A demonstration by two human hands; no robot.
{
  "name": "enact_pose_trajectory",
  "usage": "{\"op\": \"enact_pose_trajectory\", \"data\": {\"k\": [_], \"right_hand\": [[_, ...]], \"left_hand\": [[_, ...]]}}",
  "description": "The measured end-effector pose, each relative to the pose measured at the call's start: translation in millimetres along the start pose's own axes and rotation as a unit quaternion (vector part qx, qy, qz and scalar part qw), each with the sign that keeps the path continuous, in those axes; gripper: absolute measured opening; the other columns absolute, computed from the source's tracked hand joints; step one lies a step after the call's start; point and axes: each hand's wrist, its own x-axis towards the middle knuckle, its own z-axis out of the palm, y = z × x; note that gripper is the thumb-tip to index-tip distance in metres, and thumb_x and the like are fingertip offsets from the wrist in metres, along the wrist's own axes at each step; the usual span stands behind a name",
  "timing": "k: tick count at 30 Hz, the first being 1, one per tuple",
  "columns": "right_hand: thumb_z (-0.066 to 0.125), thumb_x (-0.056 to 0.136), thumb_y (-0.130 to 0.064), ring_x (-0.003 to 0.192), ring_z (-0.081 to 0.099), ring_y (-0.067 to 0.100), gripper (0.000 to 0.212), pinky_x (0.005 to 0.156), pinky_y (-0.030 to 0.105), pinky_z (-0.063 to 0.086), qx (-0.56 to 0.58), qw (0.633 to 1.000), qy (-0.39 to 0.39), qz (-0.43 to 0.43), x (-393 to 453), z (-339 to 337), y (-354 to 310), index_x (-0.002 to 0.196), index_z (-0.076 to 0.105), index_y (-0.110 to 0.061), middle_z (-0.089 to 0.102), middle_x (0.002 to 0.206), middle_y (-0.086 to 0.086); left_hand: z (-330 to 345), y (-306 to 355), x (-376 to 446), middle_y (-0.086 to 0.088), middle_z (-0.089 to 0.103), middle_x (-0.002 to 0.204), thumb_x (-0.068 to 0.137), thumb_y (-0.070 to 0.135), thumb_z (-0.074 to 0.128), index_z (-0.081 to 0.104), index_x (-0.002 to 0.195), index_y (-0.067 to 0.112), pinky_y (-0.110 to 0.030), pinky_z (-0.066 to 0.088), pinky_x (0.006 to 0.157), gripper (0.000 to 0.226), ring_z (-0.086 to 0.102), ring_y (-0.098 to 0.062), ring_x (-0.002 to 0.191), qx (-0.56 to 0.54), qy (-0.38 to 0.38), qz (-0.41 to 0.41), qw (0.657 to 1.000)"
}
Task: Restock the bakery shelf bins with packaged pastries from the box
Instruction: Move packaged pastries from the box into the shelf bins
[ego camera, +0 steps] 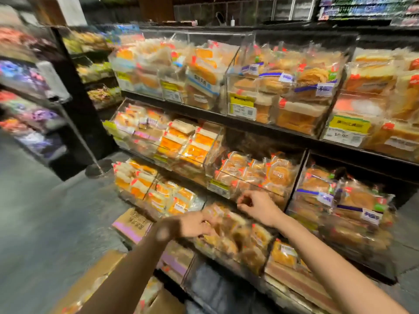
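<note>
While left hand (195, 224) pinches a packaged pastry (212, 219) and right hand (256, 206), curled, grips one just ahead, seat each flat in the bin (254, 271) beneath, labels forward.

A dim shop aisle with a grey speckled floor (34, 211) ran along black shelving (260, 128), lit unevenly from overhead. A dark pillar (74, 98) stood at the shelving's left end, and a slanted metal pole met a round base plate (98, 169) on the floor beside it. Blurred racks of colourful goods (25, 87) lined the left side, while glass-fronted cabinets (283, 9) stood at the far back
</note>
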Motion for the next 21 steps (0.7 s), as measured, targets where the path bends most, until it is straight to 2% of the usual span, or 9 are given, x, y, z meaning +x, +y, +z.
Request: {"op": "enact_pose_trajectory", "data": {"k": [1,3,5,7,9,10,14,17,21], "right_hand": [[0.060,0.089,-0.021,0.088,0.063,0.020,0.008,0.080,0.032,0.048,-0.001,1.000,-0.015,-0.007,5,16,-19,0.090,0.066,-0.016,0.069,0.091,0.004],[0.059,0.090,-0.022,0.087,0.064,0.023,0.012,0.075,0.032,0.047,-0.004,0.999,-0.040,-0.032,13,52,-60,0.092,0.067,-0.013,0.069,0.090,0.007],[0.059,0.092,-0.021,0.083,0.061,0.023,0.010,0.069,0.028,0.039,-0.012,0.995,-0.074,-0.068,20,89,-104,0.091,0.066,-0.015,0.067,0.087,0.008],[0.058,0.092,-0.015,0.078,0.055,0.017,0.007,0.064,0.021,0.031,-0.012,0.989,-0.108,-0.105,23,126,-149,0.090,0.065,-0.017,0.060,0.082,0.003],[0.059,0.089,-0.008,0.078,0.054,0.013,0.011,0.067,0.019,0.033,0.005,0.983,-0.140,-0.121,25,167,-186,0.089,0.068,-0.015,0.058,0.080,-0.003],[0.059,0.088,-0.006,0.075,0.056,0.013,0.016,0.070,0.020,0.038,0.012,0.979,-0.160,-0.123,25,187,-200,0.083,0.067,-0.019,0.059,0.077,-0.005],[0.062,0.082,-0.013,0.071,0.064,0.018,0.022,0.071,0.024,0.052,0.011,0.968,-0.213,-0.134,27,275,-235,0.072,0.059,-0.033,0.065,0.073,-0.006],[0.062,0.085,-0.003,0.086,0.063,0.018,0.015,0.068,0.009,0.041,-0.003,0.956,-0.263,-0.130,27,336,-250,0.089,0.068,-0.016,0.067,0.086,0.002],[0.062,0.084,-0.005,0.095,0.065,0.032,0.021,0.072,0.029,0.043,-0.048,0.936,-0.325,-0.126,43,417,-250,0.070,0.059,-0.021,0.069,0.089,0.016]], "left_hand": [[0,-23,-17,-0.011,0.064,0.119,0.086,0.040,0.058,0.059,0.125,0.018,-0.015,0.038,0.074,0.044,0.061,-0.015,0.101,-0.010,0.013,-0.007,1.000],[1,-67,-56,-0.014,0.061,0.123,0.084,0.042,0.057,0.058,0.123,0.013,-0.011,0.040,0.079,0.049,0.059,0.001,0.090,-0.067,0.033,-0.019,0.997],[7,-113,-96,-0.005,0.059,0.114,0.095,0.023,0.054,0.055,0.128,0.006,-0.002,0.042,0.070,0.036,0.054,0.009,0.075,-0.159,0.066,-0.062,0.983],[20,-162,-134,-0.001,0.062,0.103,0.098,0.018,0.052,0.058,0.123,0.005,-0.010,0.050,0.073,0.030,0.060,0.006,0.079,-0.211,0.120,-0.095,0.965],[40,-212,-165,-0.009,0.065,0.103,0.096,0.018,0.055,0.061,0.118,0.005,-0.030,0.053,0.083,0.026,0.066,-0.014,0.085,-0.246,0.177,-0.113,0.946],[50,-233,-179,-0.012,0.064,0.101,0.095,0.015,0.056,0.061,0.113,0.007,-0.031,0.053,0.079,0.021,0.065,-0.016,0.079,-0.278,0.204,-0.134,0.929],[97,-298,-222,-0.012,0.066,0.092,0.092,0.005,0.055,0.062,0.105,0.007,-0.020,0.049,0.062,0.014,0.063,-0.014,0.067,-0.436,0.372,-0.225,0.788],[132,-333,-241,-0.009,0.067,0.087,0.092,0.004,0.054,0.062,0.103,0.008,-0.017,0.049,0.057,0.014,0.064,-0.017,0.070,-0.510,0.462,-0.273,0.673],[176,-380,-247,-0.013,0.065,0.085,0.093,-0.006,0.047,0.061,0.102,0.001,-0.015,0.048,0.049,0.018,0.065,-0.009,0.058,-0.586,0.520,-0.308,0.540]]}}
